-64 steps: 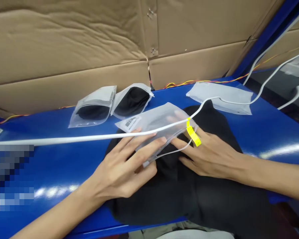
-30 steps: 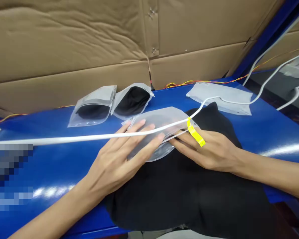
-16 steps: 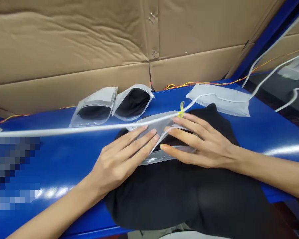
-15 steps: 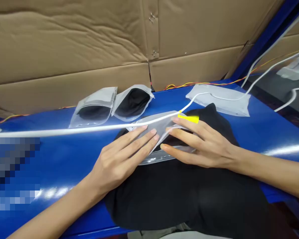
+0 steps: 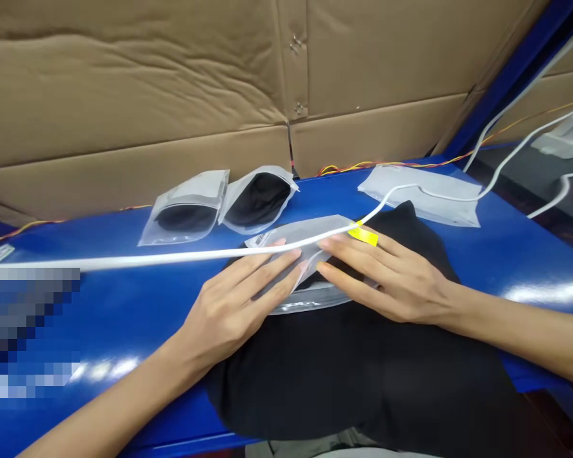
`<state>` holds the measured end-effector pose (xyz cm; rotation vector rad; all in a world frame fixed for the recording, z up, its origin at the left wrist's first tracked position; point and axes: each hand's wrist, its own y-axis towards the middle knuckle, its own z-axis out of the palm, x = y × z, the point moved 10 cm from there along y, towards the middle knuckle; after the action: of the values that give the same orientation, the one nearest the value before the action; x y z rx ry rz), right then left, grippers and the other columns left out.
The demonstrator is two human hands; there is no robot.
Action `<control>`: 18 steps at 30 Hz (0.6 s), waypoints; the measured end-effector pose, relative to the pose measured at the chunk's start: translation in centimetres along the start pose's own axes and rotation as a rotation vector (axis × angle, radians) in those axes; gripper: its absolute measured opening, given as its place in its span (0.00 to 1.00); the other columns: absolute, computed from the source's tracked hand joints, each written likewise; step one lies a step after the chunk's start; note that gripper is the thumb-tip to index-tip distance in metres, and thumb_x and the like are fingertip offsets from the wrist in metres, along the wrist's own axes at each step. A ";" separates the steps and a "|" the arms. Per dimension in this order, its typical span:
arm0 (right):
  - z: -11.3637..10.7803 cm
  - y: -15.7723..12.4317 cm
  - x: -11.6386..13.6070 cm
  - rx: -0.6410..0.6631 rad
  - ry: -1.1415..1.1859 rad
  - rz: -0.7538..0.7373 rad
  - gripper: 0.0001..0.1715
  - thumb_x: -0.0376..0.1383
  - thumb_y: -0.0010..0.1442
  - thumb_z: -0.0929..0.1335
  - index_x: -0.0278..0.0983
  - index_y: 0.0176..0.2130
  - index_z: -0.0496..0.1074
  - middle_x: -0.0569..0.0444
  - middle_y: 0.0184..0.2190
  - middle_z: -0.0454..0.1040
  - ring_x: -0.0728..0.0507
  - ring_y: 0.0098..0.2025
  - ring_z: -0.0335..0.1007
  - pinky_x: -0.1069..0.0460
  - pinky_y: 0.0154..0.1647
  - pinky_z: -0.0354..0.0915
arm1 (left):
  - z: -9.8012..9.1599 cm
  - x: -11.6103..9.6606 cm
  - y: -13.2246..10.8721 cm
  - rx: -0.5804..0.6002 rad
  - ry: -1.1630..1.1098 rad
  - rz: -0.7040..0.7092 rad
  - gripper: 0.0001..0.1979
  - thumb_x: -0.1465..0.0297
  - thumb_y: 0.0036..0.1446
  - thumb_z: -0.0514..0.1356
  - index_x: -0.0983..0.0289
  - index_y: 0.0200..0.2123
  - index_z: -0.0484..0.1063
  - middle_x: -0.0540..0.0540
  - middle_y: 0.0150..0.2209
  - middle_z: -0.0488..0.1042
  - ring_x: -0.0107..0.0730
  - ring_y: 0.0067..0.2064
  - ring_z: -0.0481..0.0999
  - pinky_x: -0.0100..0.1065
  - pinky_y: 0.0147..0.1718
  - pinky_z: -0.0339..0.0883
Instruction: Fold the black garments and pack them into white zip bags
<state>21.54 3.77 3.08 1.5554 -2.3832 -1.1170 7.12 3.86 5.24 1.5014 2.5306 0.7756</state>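
Note:
A frosted plastic zip bag [image 5: 310, 232] lies on top of a black garment [image 5: 363, 369] spread on the blue table [image 5: 124, 305]. My left hand [image 5: 241, 305] rests flat on the bag's left part, fingers stretched out. My right hand [image 5: 386, 280] lies flat on its right part, fingers extended, fingertips almost meeting the left hand's. A white cable [image 5: 172, 257] with a yellow tag [image 5: 363, 235] runs across just above both hands.
Two filled frosted bags [image 5: 186, 207] [image 5: 258, 198] lie behind, near a cardboard wall [image 5: 172, 95]. A flat stack of empty bags [image 5: 420, 191] sits at the back right. Thin coloured wires [image 5: 386, 165] run along the wall. A blue post [image 5: 506, 70] rises at right.
My right hand came out from under the bag's edge and now lies flat on top. Both hands press the bag flatter onto the black garment. The yellow tag swung about.

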 end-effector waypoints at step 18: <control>3.1 -3.2 -9.6 0.183 -0.285 0.364 0.22 0.21 0.67 0.61 0.27 0.56 0.73 0.34 0.55 0.80 0.33 0.51 0.81 0.42 0.48 0.74 | 5.5 -1.5 -1.1 0.546 -0.336 -0.001 0.37 0.49 0.71 0.59 0.51 0.77 0.55 0.63 0.79 0.51 0.70 0.79 0.46 0.76 0.71 0.46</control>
<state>27.23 12.56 1.74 0.9882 -2.8723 -1.1272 8.88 4.22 -0.28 1.5900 2.5814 -0.1916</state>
